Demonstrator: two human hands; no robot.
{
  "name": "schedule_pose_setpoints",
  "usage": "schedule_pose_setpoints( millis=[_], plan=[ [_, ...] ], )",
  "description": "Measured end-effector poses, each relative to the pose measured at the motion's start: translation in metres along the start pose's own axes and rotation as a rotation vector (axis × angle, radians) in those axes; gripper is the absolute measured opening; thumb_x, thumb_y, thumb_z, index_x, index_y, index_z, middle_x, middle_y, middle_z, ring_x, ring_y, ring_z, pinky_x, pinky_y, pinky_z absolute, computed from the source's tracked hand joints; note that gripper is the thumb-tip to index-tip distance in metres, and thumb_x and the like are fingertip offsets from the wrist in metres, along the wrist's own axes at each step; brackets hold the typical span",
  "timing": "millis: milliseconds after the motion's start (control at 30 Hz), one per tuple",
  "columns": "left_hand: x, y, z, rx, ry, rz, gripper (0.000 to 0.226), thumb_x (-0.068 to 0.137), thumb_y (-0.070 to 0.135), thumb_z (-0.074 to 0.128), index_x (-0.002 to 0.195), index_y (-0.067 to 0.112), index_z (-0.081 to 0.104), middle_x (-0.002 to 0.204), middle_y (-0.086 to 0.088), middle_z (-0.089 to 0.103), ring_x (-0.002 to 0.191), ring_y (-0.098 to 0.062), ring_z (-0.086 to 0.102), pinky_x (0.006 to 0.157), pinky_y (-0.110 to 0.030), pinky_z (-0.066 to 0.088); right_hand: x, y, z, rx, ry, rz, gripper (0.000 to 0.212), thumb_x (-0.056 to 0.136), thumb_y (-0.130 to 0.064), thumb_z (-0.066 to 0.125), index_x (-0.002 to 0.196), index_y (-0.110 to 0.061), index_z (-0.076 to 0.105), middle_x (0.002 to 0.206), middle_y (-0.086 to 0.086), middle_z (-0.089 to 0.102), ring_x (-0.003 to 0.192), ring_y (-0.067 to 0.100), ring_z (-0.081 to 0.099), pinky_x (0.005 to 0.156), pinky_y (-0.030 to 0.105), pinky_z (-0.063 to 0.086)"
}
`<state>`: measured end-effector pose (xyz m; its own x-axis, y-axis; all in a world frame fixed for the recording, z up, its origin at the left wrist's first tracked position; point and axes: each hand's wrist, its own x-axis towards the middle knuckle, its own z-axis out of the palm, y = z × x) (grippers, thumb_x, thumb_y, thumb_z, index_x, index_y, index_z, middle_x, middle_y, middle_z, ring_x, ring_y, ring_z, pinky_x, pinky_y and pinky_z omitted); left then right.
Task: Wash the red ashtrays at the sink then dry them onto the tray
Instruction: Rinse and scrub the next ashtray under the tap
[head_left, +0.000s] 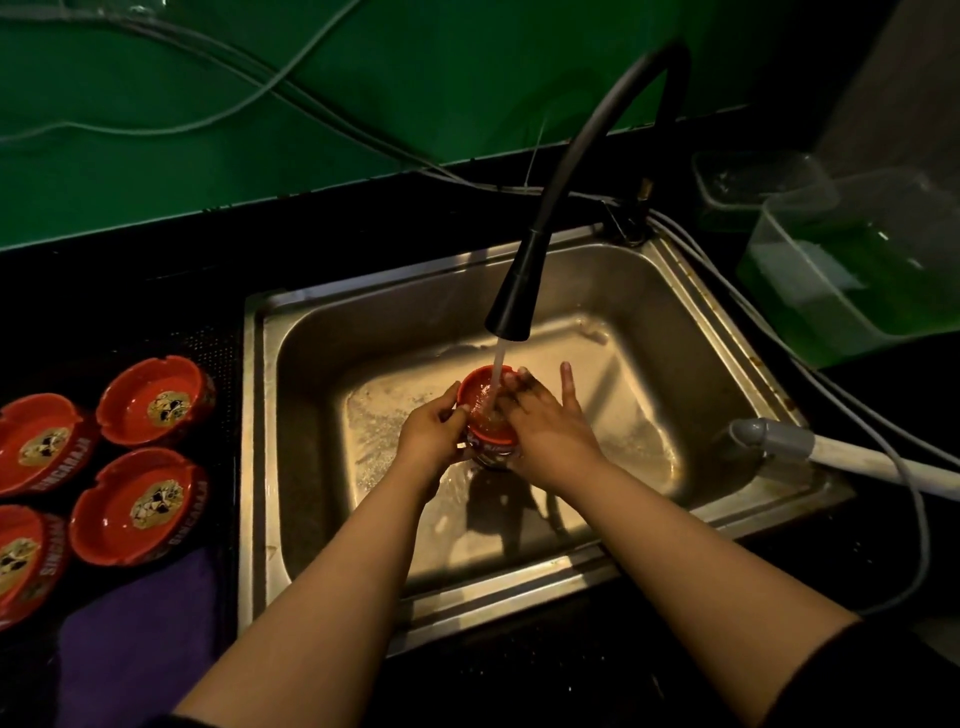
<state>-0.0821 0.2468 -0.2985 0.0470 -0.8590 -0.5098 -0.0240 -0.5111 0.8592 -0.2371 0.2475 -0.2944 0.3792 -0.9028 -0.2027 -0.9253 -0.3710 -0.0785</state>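
Ashtray (485, 402) under faucet (511, 306) stream, mid-frame over sink (691, 332); gripped by left hand (434, 434), rubbed inside by right hand (545, 421), fingers straight. Four ashtrays (140, 499) lower left.

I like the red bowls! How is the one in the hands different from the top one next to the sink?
The ashtray in the hands is tilted under running water; the top ashtray by the sink sits flat.
Left hand grips the first, right hand rubs it; nothing touches the other.
Both are red.
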Motion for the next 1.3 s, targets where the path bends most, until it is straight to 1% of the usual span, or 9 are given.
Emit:
schedule_pose_setpoints(
  millis=[133, 300, 433, 533, 733, 833, 967, 1133, 1300],
  plan=[
    [0.002, 0.002, 0.004, -0.012, -0.013, 0.011, 0.04, 0.099, 0.012, 0.048, 0.137, 0.021, 0.052, 0.112, -0.015, 0.066, 0.092, -0.028, 0.064, 0.086, -0.05, 0.055, 0.004, -0.01, 0.004, 0.036, -0.019, -0.107, 0.075, 0.091, -0.036, 0.054, 0.153, -0.029, 0.011, 0.16, -0.004, 0.015, 0.148, 0.019, 0.01, 0.107, 0.051, -0.027],
    [0.007, 0.005, 0.002, 0.008, -0.007, -0.001, 0.041, 0.099, 0.011, 0.046, 0.139, 0.021, 0.05, 0.118, -0.015, 0.064, 0.099, -0.03, 0.064, 0.087, -0.05, 0.055, -0.009, 0.012, 0.004, 0.13, 0.134, -0.137, 0.062, 0.086, -0.027, 0.062, 0.143, -0.033, 0.04, 0.147, -0.006, 0.041, 0.141, 0.019, 0.031, 0.11, 0.045, -0.025],
    [0.005, 0.004, 0.004, 0.02, -0.021, -0.012, 0.041, 0.1, 0.011, 0.046, 0.139, 0.02, 0.05, 0.118, -0.015, 0.064, 0.1, -0.029, 0.063, 0.089, -0.05, 0.054, 0.0, 0.007, -0.001, 0.096, -0.046, -0.051, 0.067, 0.09, -0.043, 0.055, 0.149, -0.036, 0.023, 0.155, -0.007, 0.027, 0.145, 0.021, 0.019, 0.112, 0.055, -0.02],
    [0.004, 0.003, 0.003, 0.008, -0.012, -0.017, 0.041, 0.099, 0.012, 0.047, 0.14, 0.02, 0.049, 0.122, -0.015, 0.063, 0.103, -0.031, 0.065, 0.085, -0.048, 0.056, 0.006, -0.007, 0.003, 0.175, -0.078, -0.096, 0.063, 0.093, -0.039, 0.055, 0.148, -0.04, 0.024, 0.159, -0.013, 0.018, 0.145, 0.024, 0.016, 0.112, 0.054, -0.016],
    [0.007, 0.002, -0.007, -0.017, 0.034, -0.033, 0.042, 0.099, 0.007, 0.045, 0.14, 0.017, 0.048, 0.115, -0.016, 0.063, 0.089, -0.028, 0.064, 0.08, -0.044, 0.057, -0.008, 0.017, 0.013, 0.216, 0.167, -0.151, 0.038, 0.083, -0.018, 0.062, 0.121, -0.024, 0.064, 0.13, -0.003, 0.058, 0.129, 0.02, 0.045, 0.119, 0.04, 0.006],
    [0.006, 0.004, -0.004, -0.022, 0.026, -0.025, 0.041, 0.1, 0.008, 0.044, 0.14, 0.017, 0.049, 0.111, -0.015, 0.063, 0.089, -0.028, 0.064, 0.085, -0.05, 0.056, -0.001, 0.007, 0.013, 0.31, 0.102, -0.033, 0.056, 0.084, -0.017, 0.06, 0.138, -0.024, 0.048, 0.145, -0.002, 0.043, 0.139, 0.02, 0.032, 0.121, 0.036, 0.005],
    [0.006, 0.005, -0.004, -0.008, 0.032, -0.027, 0.042, 0.1, 0.008, 0.044, 0.141, 0.018, 0.048, 0.121, -0.017, 0.062, 0.097, -0.031, 0.065, 0.082, -0.045, 0.057, 0.0, -0.007, 0.014, 0.493, 0.015, -0.008, 0.058, 0.088, -0.014, 0.055, 0.142, -0.031, 0.043, 0.151, -0.001, 0.035, 0.138, 0.027, 0.032, 0.117, 0.037, 0.024],
    [0.006, 0.001, -0.008, -0.02, 0.045, -0.046, 0.042, 0.099, 0.009, 0.045, 0.14, 0.018, 0.049, 0.119, -0.016, 0.062, 0.097, -0.032, 0.065, 0.076, -0.041, 0.058, -0.013, 0.008, 0.005, 0.246, 0.009, -0.138, 0.058, 0.087, -0.011, 0.055, 0.142, -0.024, 0.044, 0.149, -0.001, 0.039, 0.142, 0.018, 0.026, 0.118, 0.039, -0.009],
    [0.001, 0.001, -0.001, -0.02, -0.001, -0.025, 0.041, 0.099, 0.009, 0.045, 0.139, 0.019, 0.051, 0.117, -0.014, 0.065, 0.094, -0.027, 0.067, 0.079, -0.042, 0.058, 0.003, 0.001, -0.005, 0.13, -0.186, -0.039, 0.077, 0.087, -0.024, 0.06, 0.152, -0.024, 0.018, 0.157, 0.0, 0.022, 0.146, 0.021, 0.013, 0.118, 0.048, -0.011]
  ],
)
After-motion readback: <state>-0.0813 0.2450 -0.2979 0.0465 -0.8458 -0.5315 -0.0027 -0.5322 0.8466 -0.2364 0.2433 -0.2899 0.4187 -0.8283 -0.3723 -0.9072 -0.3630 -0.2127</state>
